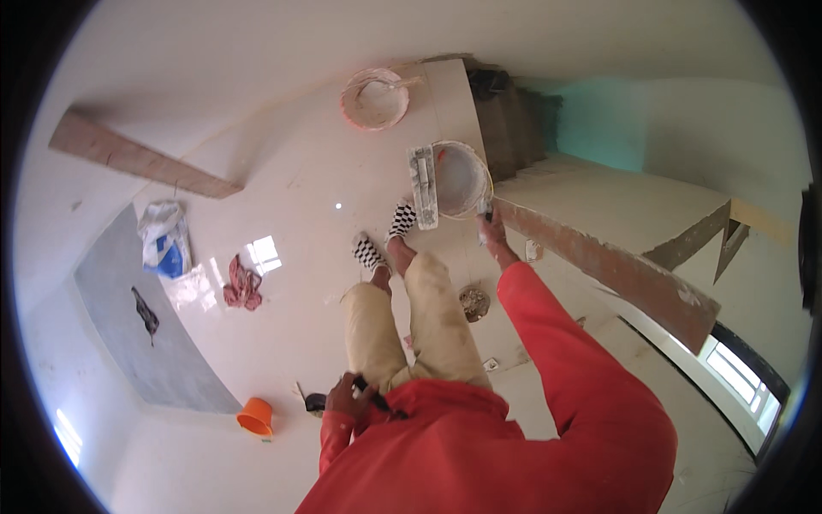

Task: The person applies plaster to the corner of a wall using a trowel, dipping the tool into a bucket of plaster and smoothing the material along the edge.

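My right hand (491,231) is closed on a small scraper (485,208) with a dark handle, at the near-right rim of a white bucket (462,182) holding pale, wet material. A long, plaster-crusted trowel blade (423,187) lies across the bucket's left side. My left hand (347,398) is down at my waist, closed on a black tool (372,392), perhaps a handle; its far end is hard to make out. My feet, in checkered slippers (370,251), stand on the tiled floor just below and left of the bucket.
A second bucket (375,103) stands farther back. At left lie a white sack (163,236), a red rag (242,283) and an orange bucket (255,417). A board (145,158) is at upper left. A brown-edged ledge (599,265) runs along my right, near a round debris-filled container (473,302).
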`<state>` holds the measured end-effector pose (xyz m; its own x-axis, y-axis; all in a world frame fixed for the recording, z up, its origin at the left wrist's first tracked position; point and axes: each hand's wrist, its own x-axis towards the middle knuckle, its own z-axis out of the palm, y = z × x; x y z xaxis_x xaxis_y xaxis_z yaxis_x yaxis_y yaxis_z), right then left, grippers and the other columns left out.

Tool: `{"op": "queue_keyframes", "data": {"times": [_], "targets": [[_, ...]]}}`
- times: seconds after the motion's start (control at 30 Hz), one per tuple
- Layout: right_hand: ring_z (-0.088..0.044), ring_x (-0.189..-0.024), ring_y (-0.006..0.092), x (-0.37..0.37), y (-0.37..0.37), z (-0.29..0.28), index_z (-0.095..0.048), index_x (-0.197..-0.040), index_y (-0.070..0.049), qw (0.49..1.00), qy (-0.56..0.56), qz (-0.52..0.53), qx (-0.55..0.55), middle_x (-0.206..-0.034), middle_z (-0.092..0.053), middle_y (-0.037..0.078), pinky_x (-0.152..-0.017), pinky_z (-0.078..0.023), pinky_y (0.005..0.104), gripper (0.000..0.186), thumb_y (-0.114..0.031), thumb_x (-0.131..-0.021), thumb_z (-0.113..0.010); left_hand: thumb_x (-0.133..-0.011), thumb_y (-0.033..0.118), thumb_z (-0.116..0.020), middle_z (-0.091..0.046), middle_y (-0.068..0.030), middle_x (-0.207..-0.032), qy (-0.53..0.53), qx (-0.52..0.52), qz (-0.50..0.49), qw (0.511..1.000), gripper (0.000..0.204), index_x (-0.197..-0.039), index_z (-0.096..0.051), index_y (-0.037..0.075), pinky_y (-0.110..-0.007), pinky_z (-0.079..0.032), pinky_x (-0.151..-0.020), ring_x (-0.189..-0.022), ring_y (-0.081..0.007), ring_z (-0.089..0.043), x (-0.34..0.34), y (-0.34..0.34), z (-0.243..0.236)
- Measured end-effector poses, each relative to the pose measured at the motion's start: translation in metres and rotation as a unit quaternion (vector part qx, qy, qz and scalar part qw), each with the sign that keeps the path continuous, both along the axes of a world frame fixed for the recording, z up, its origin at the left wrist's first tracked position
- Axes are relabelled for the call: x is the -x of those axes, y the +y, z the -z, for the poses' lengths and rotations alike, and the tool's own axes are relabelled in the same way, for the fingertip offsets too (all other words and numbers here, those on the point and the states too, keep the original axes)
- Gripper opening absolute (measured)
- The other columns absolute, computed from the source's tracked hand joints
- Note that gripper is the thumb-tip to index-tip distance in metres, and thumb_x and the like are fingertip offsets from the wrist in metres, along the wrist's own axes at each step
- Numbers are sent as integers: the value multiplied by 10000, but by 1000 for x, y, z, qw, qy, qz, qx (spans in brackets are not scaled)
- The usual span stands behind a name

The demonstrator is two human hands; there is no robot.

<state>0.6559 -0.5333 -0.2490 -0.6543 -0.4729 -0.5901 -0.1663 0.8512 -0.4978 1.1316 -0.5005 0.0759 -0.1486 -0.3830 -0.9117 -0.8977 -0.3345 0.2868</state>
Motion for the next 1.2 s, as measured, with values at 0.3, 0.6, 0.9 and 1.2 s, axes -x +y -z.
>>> {"op": "queue_keyframes", "data": {"times": [0.3, 0.6, 0.9, 1.2], "targets": [[-541, -1199, 444, -2, -53, 116, -356, -1502, -167, 997, 1, -42, -70, -1305, -552, 273, -1009, -434, 504, 674, -498, -952, -562, -844, 506, -729, -728, -162, -991, -95, -149, 117, 977, 493, -1013, -659, 48, -393, -565, -713, -787, -300, -719, 15, -138, 43], [-562, -1142, 495, -12, -62, 289, -209, -1523, -90, 989, -10, -45, -144, -1238, -572, 305, -948, -465, 542, 750, -251, -915, -617, -817, 69, -768, -694, -127, -1106, 38, 199, 42, 978, 450, -1230, -601, 7, -372, -475, -977, -1037, -252, -673, 99, -284, 222], [-645, -995, 440, -31, -50, 384, -578, -1196, 15, 988, 66, -52, -129, -1073, -668, 234, -889, -503, 503, 527, -304, -797, -712, -904, 257, -725, -512, -162, -1424, 106, 570, 323, 748, 600, -1426, -473, 100, -448, -376, -1118, -1364, -336, -440, 228, -530, 450], [-634, -999, 454, -1, -35, 343, -645, -1084, -19, 982, 100, -87, -138, -1015, -668, 237, -875, -498, 530, 526, -469, -816, -695, -893, 344, -738, -661, -58, -817, 202, 326, 286, 878, 342, -877, -628, 21, -341, -495, -784, -797, -180, -629, 271, -539, 494]]}}
